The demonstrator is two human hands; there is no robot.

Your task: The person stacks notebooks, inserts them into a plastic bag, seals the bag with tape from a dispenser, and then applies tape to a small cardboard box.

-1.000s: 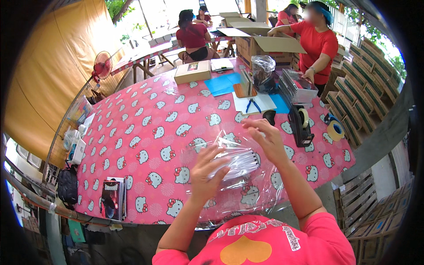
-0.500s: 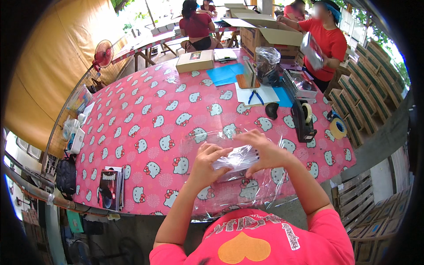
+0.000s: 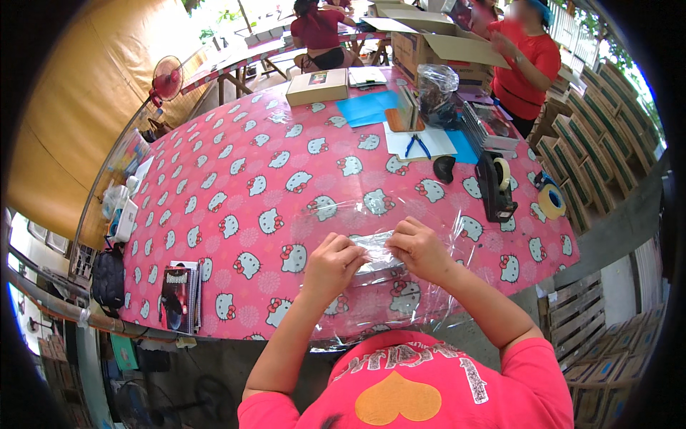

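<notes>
A small shiny bundle in clear plastic [image 3: 374,252] lies before me near the table's front edge; what is inside it I cannot make out. My left hand [image 3: 333,264] pinches the plastic at the bundle's left end. At its right end, my right hand [image 3: 420,250] also has fingertips pressed together on the plastic. Beneath and around the bundle, a loose clear plastic sheet [image 3: 437,293] spreads over the pink patterned table [image 3: 236,186] and reaches the front edge.
A black tape dispenser [image 3: 494,189], tape roll [image 3: 550,201] and blue-handled pliers [image 3: 417,146] lie to the right. Spiral notebooks [image 3: 180,299] are at left. A cardboard box [image 3: 318,87] sits far back. Beyond the large carton [image 3: 457,50] stands a co-worker in red [image 3: 532,71].
Both hands have gone from cupping the bundle with spread fingers to pinching its plastic, and the bundle sits lower. At the far right, the co-worker's hands have risen toward the carton.
</notes>
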